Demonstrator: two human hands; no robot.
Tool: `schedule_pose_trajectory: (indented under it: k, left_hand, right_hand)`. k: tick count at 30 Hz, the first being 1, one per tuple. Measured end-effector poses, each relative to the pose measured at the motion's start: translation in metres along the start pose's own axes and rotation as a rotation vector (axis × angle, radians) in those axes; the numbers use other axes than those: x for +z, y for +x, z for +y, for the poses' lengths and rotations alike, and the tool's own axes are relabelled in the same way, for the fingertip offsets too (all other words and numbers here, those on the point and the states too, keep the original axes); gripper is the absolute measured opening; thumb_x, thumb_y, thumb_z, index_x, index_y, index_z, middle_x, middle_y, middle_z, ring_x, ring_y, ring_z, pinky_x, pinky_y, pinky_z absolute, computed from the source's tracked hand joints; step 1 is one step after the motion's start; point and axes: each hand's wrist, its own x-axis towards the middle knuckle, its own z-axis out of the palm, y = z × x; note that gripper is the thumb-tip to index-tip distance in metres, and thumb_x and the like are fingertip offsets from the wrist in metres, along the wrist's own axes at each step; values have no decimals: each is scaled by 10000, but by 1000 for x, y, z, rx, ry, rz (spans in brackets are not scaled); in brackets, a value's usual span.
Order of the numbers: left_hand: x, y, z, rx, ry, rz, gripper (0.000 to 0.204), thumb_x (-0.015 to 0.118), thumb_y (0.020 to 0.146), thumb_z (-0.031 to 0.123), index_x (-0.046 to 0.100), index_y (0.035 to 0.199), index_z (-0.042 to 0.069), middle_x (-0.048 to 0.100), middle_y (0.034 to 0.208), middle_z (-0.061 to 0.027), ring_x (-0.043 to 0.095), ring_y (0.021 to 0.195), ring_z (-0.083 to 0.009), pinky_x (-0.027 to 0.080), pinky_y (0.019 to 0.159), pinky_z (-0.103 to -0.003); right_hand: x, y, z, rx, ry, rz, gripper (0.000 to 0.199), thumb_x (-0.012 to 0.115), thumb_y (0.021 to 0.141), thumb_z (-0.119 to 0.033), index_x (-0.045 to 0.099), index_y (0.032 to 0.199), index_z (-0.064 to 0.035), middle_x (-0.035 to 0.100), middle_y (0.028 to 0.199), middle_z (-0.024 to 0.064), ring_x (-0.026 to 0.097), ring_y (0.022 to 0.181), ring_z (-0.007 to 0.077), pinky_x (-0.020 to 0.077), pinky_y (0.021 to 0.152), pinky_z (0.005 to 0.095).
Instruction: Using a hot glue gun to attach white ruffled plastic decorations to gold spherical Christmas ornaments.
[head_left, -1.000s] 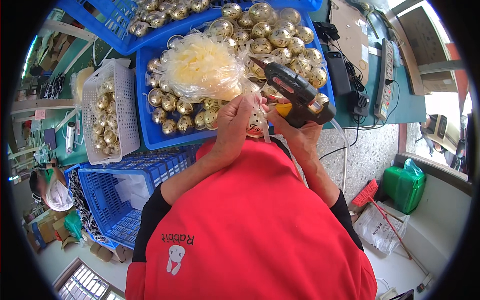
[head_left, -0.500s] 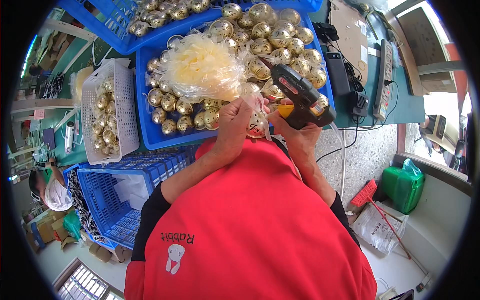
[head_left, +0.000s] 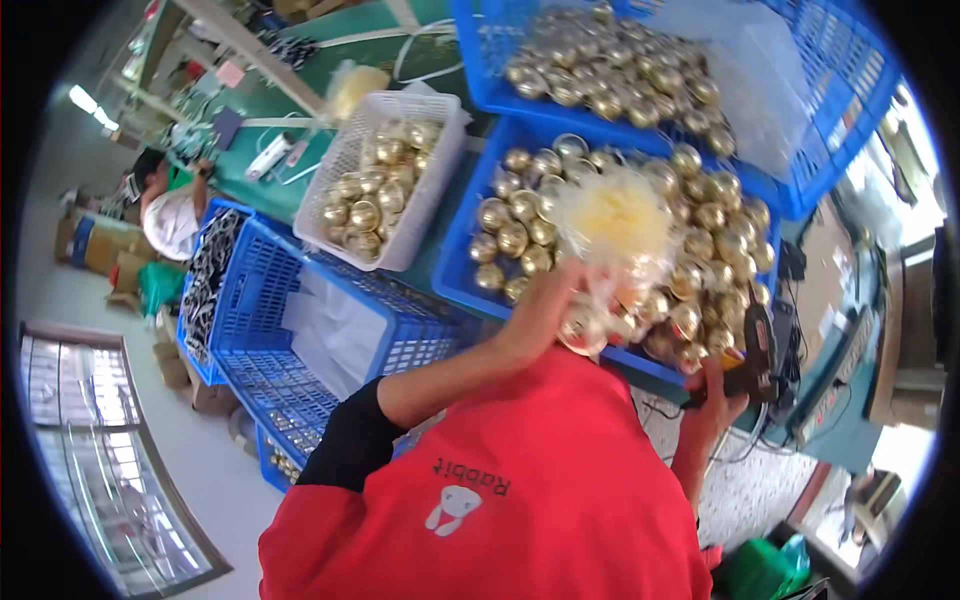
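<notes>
My left hand [head_left: 545, 312] is closed at the top of a shiny gold bell-like ball [head_left: 583, 330], which hangs at the blue tray's front edge; motion smears the fingertips. A black glue gun [head_left: 758, 345] with a yellow trigger is gripped in my right hand [head_left: 716, 396], off to the right of the ball. Just beyond my left hand, a clear plastic bag of pale yellow pieces [head_left: 618, 215] lies on many gold balls [head_left: 715, 225] in the blue tray [head_left: 455, 265].
A white perforated basket [head_left: 440, 190] of gold balls stands left of the tray. Behind is a blue crate [head_left: 490, 60] with more balls. Another blue crate [head_left: 250, 315] sits at my left. A power strip [head_left: 840, 375] and cables lie at right. A person [head_left: 170, 215] is farther left.
The view has swung left, so the tray appears farther right. The glue gun has moved away from the ball toward the right. My left hand still has the ball.
</notes>
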Motion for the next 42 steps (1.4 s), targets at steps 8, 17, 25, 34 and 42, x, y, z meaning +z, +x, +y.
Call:
schedule_pose_trajectory:
  k: [8,17,25,34,42]
  left_hand:
    - [-182,45,6,114,77,714,476,380,891,433,511,1070,12,602,900,-125,613,720,-185,506,521,-280]
    - [-186,68,-24,408,777,872,374,433,924,260,492,1169,-17,568,1066,-132,538,993,-194,429,826,-314]
    - [-105,119,-59,279,935,198,228,580,774,64,587,1000,36,595,1001,-134,566,921,-263,465,748,-332]
    - [-113,149,-100,539,1224,-116,568,681,653,90,470,1180,66,547,1036,-122,499,989,-309,409,865,-390]
    - [-101,127,24,618,962,473,628,717,634,8,457,1204,44,522,1076,-119,546,974,-244,491,787,-319]
  right_hand:
    - [3,12,6,101,6,-39,202,612,804,-65,536,983,-13,512,614,36,445,465,77,373,425,223]
    - [14,5,-2,140,-55,82,148,613,785,-89,555,748,42,495,516,41,441,408,107,370,421,236]
    - [0,3,-13,113,-4,139,206,618,758,-15,542,949,-18,573,637,68,461,407,75,279,369,177]
    - [-7,3,-13,149,-54,162,209,613,776,-37,531,964,-2,569,672,83,481,452,113,381,414,236]
    - [2,23,-24,81,-43,36,208,598,783,-10,529,978,5,567,661,68,472,447,94,369,412,219]
